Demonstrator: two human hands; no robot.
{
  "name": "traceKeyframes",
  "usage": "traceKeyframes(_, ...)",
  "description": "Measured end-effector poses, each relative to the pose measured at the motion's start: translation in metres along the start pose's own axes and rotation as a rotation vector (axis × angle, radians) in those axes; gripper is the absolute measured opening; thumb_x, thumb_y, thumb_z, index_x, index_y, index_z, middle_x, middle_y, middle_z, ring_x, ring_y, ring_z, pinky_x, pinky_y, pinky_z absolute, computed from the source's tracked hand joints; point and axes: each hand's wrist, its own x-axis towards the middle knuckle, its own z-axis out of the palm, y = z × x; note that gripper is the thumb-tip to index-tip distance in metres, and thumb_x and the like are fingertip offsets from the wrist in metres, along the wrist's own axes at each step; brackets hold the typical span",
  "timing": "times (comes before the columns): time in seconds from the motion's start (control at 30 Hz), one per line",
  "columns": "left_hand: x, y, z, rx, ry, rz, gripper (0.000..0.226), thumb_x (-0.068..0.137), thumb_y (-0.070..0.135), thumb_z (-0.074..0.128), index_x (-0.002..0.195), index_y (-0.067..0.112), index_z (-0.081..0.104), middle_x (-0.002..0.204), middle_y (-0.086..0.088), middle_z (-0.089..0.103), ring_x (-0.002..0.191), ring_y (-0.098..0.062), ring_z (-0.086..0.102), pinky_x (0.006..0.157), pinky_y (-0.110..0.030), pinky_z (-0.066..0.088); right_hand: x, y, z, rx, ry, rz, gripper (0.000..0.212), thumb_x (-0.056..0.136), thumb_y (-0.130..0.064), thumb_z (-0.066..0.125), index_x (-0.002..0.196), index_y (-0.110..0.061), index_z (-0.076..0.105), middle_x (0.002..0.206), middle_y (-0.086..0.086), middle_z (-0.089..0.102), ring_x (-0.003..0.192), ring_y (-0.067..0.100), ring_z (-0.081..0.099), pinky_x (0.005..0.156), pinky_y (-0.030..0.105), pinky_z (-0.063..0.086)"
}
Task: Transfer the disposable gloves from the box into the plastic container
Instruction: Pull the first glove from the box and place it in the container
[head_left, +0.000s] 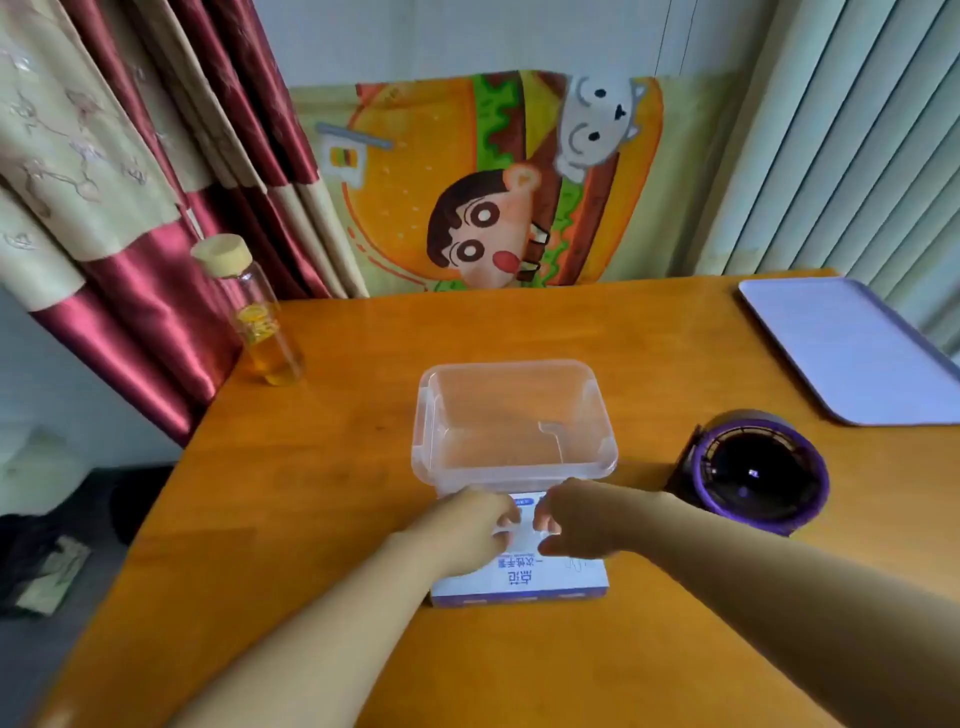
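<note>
Left hand (480, 522) and right hand (569, 517) both pinch at the glove box (545, 577) opening; plastic container (514, 462) sits just beside it at 12 o'clock. Best steady the box, drawing gloves up slowly.

I see my left hand (475, 527) and right hand (569, 519) pinching the glove box (524, 579) top; plastic container (519, 367) just behind, mid-table (311, 467).

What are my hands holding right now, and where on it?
The left hand and right hand both pinch a whitish piece atop the glove box; glove or flap, unclear.
</note>
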Motion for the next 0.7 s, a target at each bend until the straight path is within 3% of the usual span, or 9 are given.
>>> traceKeyframes(0.1,0.003,-0.007,0.02,0.116,-0.002,0.022,0.038,0.097,0.029,0.051,0.135,0.03,0.048,0.138,0.007,0.049,0.122,-0.017,0.05,0.097,-0.032,0.044,0.013,0.007,0.024,-0.106,0.042,-0.022,0.045,0.099,-0.03,0.046,0.142,-0.017,0.041,0.143,0.006,0.042,0.129,0.023,0.042,0.102,0.034,0.036)
traceKeyframes(0.23,0.006,-0.025,0.051,0.145,0.155,0.124,0.042,0.097,0.034,0.047,0.139,0.03,0.042,0.14,0.013,0.042,0.129,-0.01,0.037,0.107,-0.026,0.031,0.032,0.025,0.066,-0.239,0.241,-0.13,0.036,0.1,-0.025,0.04,0.134,-0.02,0.051,0.141,0.006,0.041,0.125,0.027,0.04,0.099,0.036,0.04)
traceKeyframes(0.33,0.007,-0.042,0.076,0.189,0.305,0.184,0.052,0.093,0.05,0.031,0.139,0.031,0.045,0.14,0.016,0.042,0.13,-0.008,0.033,0.113,-0.023,0.023,0.044,0.042,0.091,-0.219,0.499,-0.207,0.035,0.092,-0.033,0.039,0.102,-0.033,0.072,0.11,-0.002,0.063,0.092,0.02,0.061,0.074,0.027,0.05)
traceKeyframes(0.47,0.011,-0.054,0.093,0.147,0.457,0.242,0.055,0.089,0.051,0.029,0.135,0.032,0.051,0.134,0.021,0.047,0.124,0.0,0.034,0.106,-0.008,0.011,0.059,0.048,0.101,-0.18,0.701,-0.237,0.032,0.084,-0.041,0.041,0.085,-0.043,0.073,0.092,-0.009,0.064,0.073,0.013,0.059,0.057,0.02,0.048)
traceKeyframes(0.53,0.013,-0.055,0.094,0.125,0.518,0.267,0.051,0.087,0.048,0.037,0.129,0.03,0.058,0.128,0.019,0.054,0.118,0.002,0.038,0.103,-0.005,0.015,0.068,0.053,0.105,-0.125,0.693,-0.259,0.029,0.084,-0.043,0.045,0.087,-0.04,0.073,0.093,-0.008,0.063,0.074,0.016,0.057,0.06,0.026,0.051)
traceKeyframes(0.63,0.014,-0.055,0.097,0.127,0.551,0.278,0.052,0.084,0.049,0.039,0.126,0.027,0.06,0.125,0.017,0.058,0.114,0.001,0.04,0.097,-0.003,0.019,0.074,0.051,0.105,-0.066,0.654,-0.234,0.038,0.088,-0.049,0.038,0.097,-0.037,0.073,0.099,-0.01,0.062,0.092,0.021,0.056,0.076,0.035,0.047)
traceKeyframes(0.7,0.013,-0.055,0.098,0.132,0.542,0.262,0.051,0.086,0.05,0.042,0.13,0.028,0.056,0.131,0.016,0.054,0.118,0.0,0.039,0.095,-0.003,0.02,0.069,0.044,0.103,0.005,0.649,-0.171,0.025,0.09,-0.04,0.05,0.098,-0.035,0.074,0.106,-0.01,0.058,0.094,0.017,0.057,0.083,0.034,0.043)
